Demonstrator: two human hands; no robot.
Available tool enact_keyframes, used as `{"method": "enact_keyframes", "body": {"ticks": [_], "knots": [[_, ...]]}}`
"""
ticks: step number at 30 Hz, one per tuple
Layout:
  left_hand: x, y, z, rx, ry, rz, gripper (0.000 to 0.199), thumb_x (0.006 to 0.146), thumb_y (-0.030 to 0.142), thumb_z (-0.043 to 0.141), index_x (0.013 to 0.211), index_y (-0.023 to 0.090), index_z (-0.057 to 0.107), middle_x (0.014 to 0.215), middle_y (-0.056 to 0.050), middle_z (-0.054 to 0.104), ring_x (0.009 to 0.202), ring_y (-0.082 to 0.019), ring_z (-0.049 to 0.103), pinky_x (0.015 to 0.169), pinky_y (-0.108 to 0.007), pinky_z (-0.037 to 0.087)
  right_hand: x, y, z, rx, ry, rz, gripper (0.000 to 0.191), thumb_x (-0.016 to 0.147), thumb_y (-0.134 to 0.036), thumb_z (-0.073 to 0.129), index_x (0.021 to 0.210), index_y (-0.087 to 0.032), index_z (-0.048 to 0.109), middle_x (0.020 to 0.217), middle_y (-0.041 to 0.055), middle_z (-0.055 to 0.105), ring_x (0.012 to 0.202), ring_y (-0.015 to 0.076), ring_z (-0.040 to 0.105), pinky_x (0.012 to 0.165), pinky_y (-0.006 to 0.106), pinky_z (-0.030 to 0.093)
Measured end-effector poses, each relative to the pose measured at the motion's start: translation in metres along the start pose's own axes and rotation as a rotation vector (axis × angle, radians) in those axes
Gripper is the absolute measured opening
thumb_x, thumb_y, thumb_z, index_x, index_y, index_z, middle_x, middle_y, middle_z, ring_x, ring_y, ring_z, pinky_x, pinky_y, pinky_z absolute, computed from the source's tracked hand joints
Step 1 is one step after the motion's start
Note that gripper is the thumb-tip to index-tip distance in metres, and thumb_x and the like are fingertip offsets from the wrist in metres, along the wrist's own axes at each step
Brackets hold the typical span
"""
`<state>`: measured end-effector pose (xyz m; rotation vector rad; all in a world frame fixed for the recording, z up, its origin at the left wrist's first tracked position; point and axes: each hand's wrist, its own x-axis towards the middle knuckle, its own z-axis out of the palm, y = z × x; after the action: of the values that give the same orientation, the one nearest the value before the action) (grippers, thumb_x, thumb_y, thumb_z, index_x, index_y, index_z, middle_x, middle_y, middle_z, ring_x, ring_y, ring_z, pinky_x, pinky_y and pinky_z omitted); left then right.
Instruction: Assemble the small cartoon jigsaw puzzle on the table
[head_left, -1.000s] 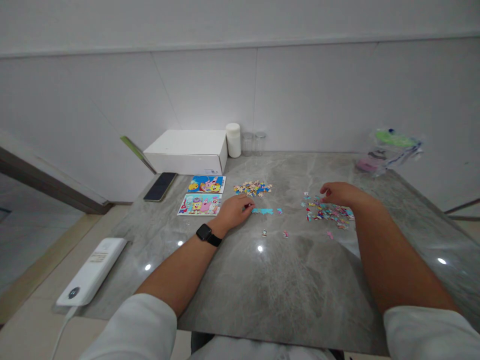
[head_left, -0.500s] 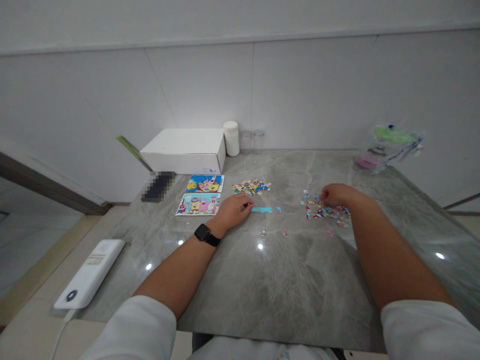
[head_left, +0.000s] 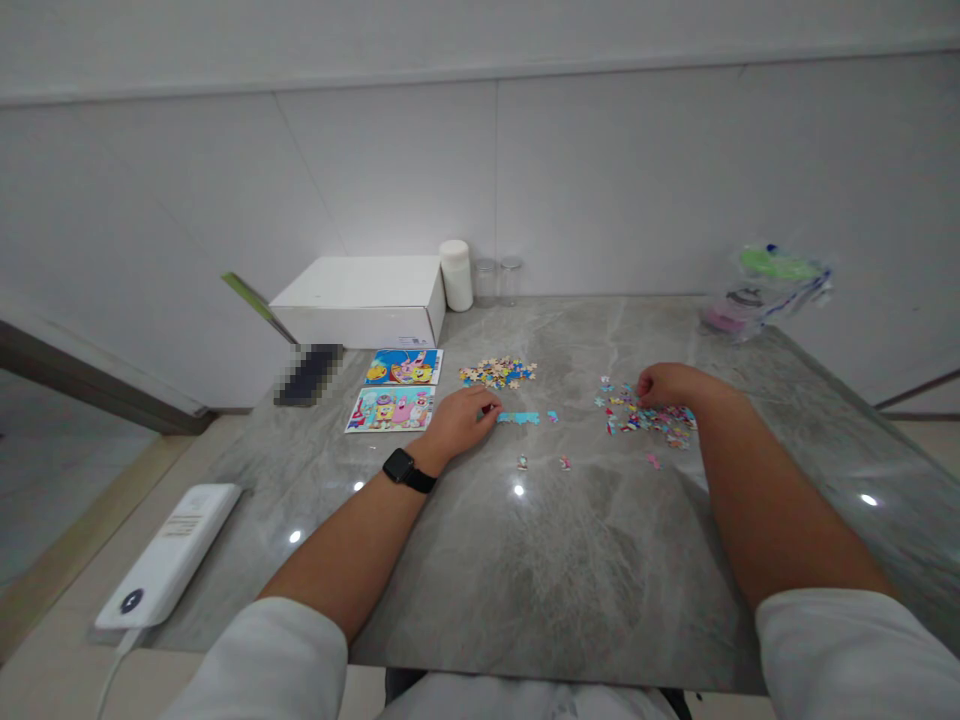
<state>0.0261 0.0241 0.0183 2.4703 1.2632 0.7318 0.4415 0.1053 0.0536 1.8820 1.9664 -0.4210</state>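
- Tabletop in glossy grey marbling, ceiling lights glinting off it, set against a plain pale wall.
- Left hand rests half curled, fingertips at the left end of a joined blue puzzle strip; I can't tell if it grips anything.
- Right hand is bent down, fingers drawn together over the near-right mixed pile; whether a piece is pinched, I can't tell.
- Another pile lies beyond the strip, with two picture cards to its left.
- Along the back stand a white box, a white bottle and two clear glasses.
- Plastic bag sits at the far right corner.
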Motion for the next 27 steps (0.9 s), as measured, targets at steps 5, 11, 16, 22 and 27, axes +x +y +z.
{"method": "enact_keyframes", "body": {"ticks": [5,11,16,22,27], "knots": [[0.0,0.0,0.0,-0.008,0.005,0.015,0.017,0.102,0.025,0.059,0.095,0.019,0.073,0.094,-0.005,0.071,0.087,-0.019,0.064,0.08,-0.031,0.048,0.003,0.005,-0.001,-0.003,-0.009,0.009,0.01,0.08,-0.029,0.077,0.084,-0.021,0.082,0.089,0.0077,0.081,0.082,0.0231,0.073,0.068,0.028,0.047],[0.0,0.0,0.0,-0.006,-0.004,0.008,0.017,0.102,0.025,0.058,0.097,0.02,0.074,0.095,-0.006,0.071,0.088,-0.019,0.065,0.08,-0.03,0.049,0.005,0.005,0.002,0.033,0.017,0.011,0.016,0.076,-0.022,0.076,0.091,-0.022,0.084,0.095,0.0059,0.082,0.086,0.0226,0.073,0.071,0.027,0.048],[0.0,0.0,-0.001,-0.012,-0.002,0.013,0.018,0.102,0.026,0.058,0.097,0.02,0.074,0.094,-0.006,0.071,0.087,-0.019,0.065,0.08,-0.031,0.049,0.001,0.002,0.001,0.068,-0.005,0.013,0.017,0.078,-0.021,0.074,0.094,-0.021,0.083,0.092,0.0059,0.081,0.082,0.0216,0.073,0.072,0.028,0.048],[0.0,0.0,-0.001,-0.022,-0.001,0.013,0.018,0.102,0.027,0.058,0.097,0.02,0.074,0.094,-0.006,0.071,0.088,-0.019,0.065,0.081,-0.031,0.05,0.003,0.011,0.0,0.072,0.026,-0.032,0.013,0.076,-0.022,0.075,0.087,-0.02,0.08,0.088,0.0058,0.081,0.081,0.022,0.073,0.067,0.027,0.047],[0.0,-0.003,0.002,-0.022,0.015,0.029,0.016,0.101,0.025,0.058,0.097,0.02,0.073,0.095,-0.005,0.072,0.089,-0.019,0.065,0.082,-0.032,0.05,0.002,0.02,-0.005,0.123,0.061,-0.07,0.016,0.079,-0.023,0.071,0.092,-0.021,0.081,0.093,0.0053,0.082,0.086,0.0216,0.074,0.071,0.026,0.05]]}}
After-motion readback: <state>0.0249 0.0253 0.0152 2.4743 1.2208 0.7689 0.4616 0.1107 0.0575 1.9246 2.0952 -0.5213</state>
